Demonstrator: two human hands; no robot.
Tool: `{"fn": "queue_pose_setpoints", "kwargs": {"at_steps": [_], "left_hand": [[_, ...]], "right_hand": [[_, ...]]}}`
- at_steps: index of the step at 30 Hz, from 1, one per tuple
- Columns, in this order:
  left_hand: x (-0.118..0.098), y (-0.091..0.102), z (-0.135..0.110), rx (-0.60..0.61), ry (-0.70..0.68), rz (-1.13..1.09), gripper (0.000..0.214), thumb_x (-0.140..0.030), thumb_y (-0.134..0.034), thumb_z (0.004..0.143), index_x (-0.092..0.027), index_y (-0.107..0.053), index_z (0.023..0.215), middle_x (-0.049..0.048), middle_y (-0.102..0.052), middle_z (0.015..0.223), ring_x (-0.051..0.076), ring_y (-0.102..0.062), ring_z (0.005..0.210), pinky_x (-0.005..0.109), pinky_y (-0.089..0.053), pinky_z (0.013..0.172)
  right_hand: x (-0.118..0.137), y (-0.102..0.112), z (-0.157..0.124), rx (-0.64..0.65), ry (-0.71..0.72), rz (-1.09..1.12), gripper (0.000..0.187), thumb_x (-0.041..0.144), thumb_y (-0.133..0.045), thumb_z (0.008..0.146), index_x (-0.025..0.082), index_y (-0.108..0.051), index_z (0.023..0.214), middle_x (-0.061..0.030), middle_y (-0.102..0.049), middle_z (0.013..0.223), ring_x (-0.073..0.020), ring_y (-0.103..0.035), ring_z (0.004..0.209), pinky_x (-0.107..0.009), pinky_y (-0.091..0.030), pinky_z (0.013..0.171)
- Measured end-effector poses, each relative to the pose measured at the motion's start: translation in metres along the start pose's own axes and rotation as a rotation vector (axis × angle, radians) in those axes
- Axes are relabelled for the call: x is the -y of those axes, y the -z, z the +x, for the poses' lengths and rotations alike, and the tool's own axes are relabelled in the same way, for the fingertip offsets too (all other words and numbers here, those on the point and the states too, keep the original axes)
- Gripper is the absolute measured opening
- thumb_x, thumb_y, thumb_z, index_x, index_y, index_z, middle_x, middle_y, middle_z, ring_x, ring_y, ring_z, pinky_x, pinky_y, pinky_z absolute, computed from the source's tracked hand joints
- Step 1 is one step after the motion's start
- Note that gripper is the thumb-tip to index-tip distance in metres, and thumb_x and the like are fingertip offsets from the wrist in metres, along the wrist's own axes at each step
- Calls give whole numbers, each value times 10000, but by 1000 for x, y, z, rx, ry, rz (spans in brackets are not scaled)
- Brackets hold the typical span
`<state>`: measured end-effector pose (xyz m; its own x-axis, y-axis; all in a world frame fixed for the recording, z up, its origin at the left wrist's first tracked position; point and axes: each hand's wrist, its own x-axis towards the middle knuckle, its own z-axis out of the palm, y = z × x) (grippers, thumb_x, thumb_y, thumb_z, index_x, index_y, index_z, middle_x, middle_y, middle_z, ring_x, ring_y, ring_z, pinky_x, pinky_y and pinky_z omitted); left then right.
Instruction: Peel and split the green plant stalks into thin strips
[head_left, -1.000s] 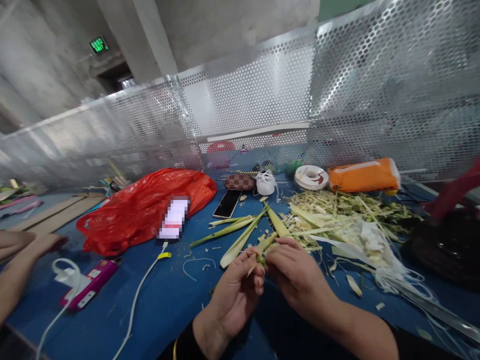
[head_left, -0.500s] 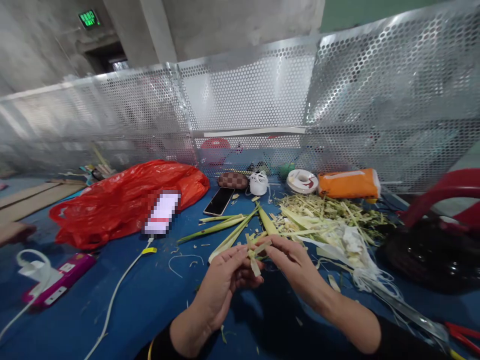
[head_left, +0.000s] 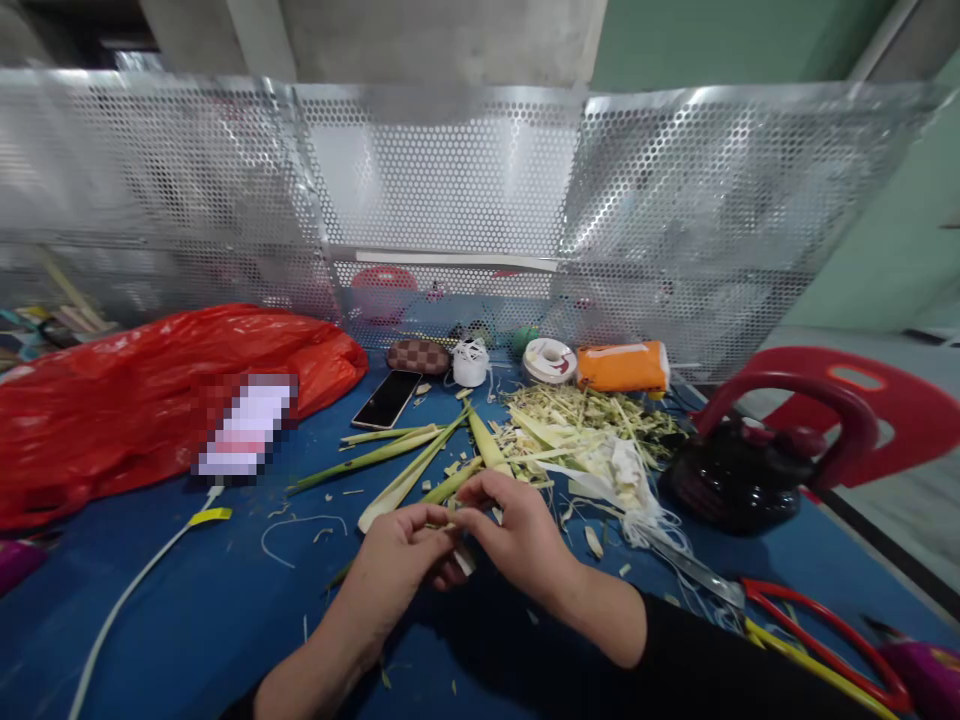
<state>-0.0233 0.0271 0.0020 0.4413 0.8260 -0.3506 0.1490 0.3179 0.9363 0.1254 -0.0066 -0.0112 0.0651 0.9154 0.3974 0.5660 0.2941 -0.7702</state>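
Between my two hands is a small piece made of pale green leaf strips (head_left: pixel 464 560), mostly covered by fingers. My left hand (head_left: pixel 401 560) is closed on it from the left, thumb and fingers pinching. From the right, my right hand (head_left: pixel 517 525) pinches the same piece, its thumb and index tip close to the left fingertips. Just beyond the hands lie long green leaf stalks (head_left: pixel 409 470) on the blue table (head_left: pixel 225 610). A pile of shredded leaf bits (head_left: pixel 592 415) spreads behind my right hand.
Scissors with red handles (head_left: pixel 817 640) and a black kettle (head_left: pixel 742 470) stand right. Left are a red plastic bag (head_left: pixel 172 360) and a lit phone (head_left: pixel 247 425) on a white cable (head_left: pixel 135 590). A dark phone (head_left: pixel 388 400), tape roll (head_left: pixel 549 360) and orange pack (head_left: pixel 622 367) line the perforated metal screen (head_left: pixel 450 180).
The view has swung right, bringing the kettle and scissors further in. My hands have drawn closer together, and the right fingers now cover more of the leaf-strip piece.
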Motion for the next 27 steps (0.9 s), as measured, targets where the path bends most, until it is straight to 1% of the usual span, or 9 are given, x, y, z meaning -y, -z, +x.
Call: {"fn": "queue_pose_setpoints", "kwargs": {"at_steps": [5, 8, 11, 15, 17, 19, 22, 26, 27], "left_hand": [[1, 0, -1, 51, -17, 72, 293, -371, -659, 676, -129, -678, 840, 3, -633, 486, 119, -552, 452, 214, -407, 492], [2, 3, 1, 10, -98, 71, 323, -372, -673, 675, -134, -701, 891, -6, -628, 503, 123, -543, 467, 223, -410, 510], [2, 6, 3, -32, -178, 89, 331, -375, -671, 696, -145, -716, 930, -2, -644, 554, 128, -549, 501, 224, -409, 524], [5, 9, 2, -33, -311, 196, 338, -354, -641, 735, -156, -723, 996, 42, -708, 696, 170, -619, 632, 245, -445, 599], [7, 7, -1, 2, -347, 241, 344, -354, -612, 756, -165, -724, 1021, 46, -710, 696, 182, -627, 637, 258, -457, 619], [10, 3, -4, 76, -356, 270, 351, -363, -582, 777, -185, -720, 1047, 37, -700, 652, 184, -618, 589, 263, -459, 603], [12, -4, -7, 152, -422, 379, 325, -356, -551, 797, -220, -728, 1033, 39, -706, 647, 196, -619, 573, 271, -457, 607], [12, -6, -12, 29, -621, 770, 345, -299, -610, 748, -274, -710, 1077, 54, -744, 804, 248, -656, 763, 298, -437, 719], [11, -6, -14, -13, -650, 846, 375, -306, -640, 725, -279, -701, 1094, 63, -746, 830, 262, -657, 790, 304, -432, 729]], "right_hand": [[2, -1, 4, -1, 90, -129, 173, 82, -607, 803, 192, -598, 670, 16, -572, 668, -133, -542, 652, -223, -396, 598], [6, 3, 4, -9, 95, -172, 122, 98, -570, 840, 188, -628, 781, -10, -610, 751, -150, -569, 722, -241, -411, 647], [15, 16, -6, 39, 145, -268, 88, 165, -561, 875, 195, -643, 892, -40, -647, 865, -178, -588, 819, -286, -411, 725], [23, 44, -37, 168, 207, -462, 64, 189, -588, 866, 207, -648, 876, -34, -672, 876, -195, -596, 859, -326, -398, 784], [20, 62, -52, 161, 178, -485, 112, 185, -548, 889, 210, -648, 846, -24, -677, 856, -184, -607, 837, -321, -406, 787], [11, 81, -57, 104, 95, -525, 153, 206, -517, 909, 215, -651, 835, -20, -679, 856, -176, -619, 827, -308, -426, 787], [-10, 104, -42, 26, -118, -670, 171, 260, -504, 923, 218, -664, 881, -29, -681, 939, -183, -632, 874, -292, -461, 784], [-40, 112, 4, 20, -268, -794, 180, 247, -514, 927, 152, -659, 978, -92, -662, 1020, -226, -629, 918, -382, -497, 808], [-46, 110, 15, 35, -301, -816, 206, 269, -539, 922, 155, -627, 1069, -93, -637, 1096, -221, -626, 936, -397, -513, 806]]}}
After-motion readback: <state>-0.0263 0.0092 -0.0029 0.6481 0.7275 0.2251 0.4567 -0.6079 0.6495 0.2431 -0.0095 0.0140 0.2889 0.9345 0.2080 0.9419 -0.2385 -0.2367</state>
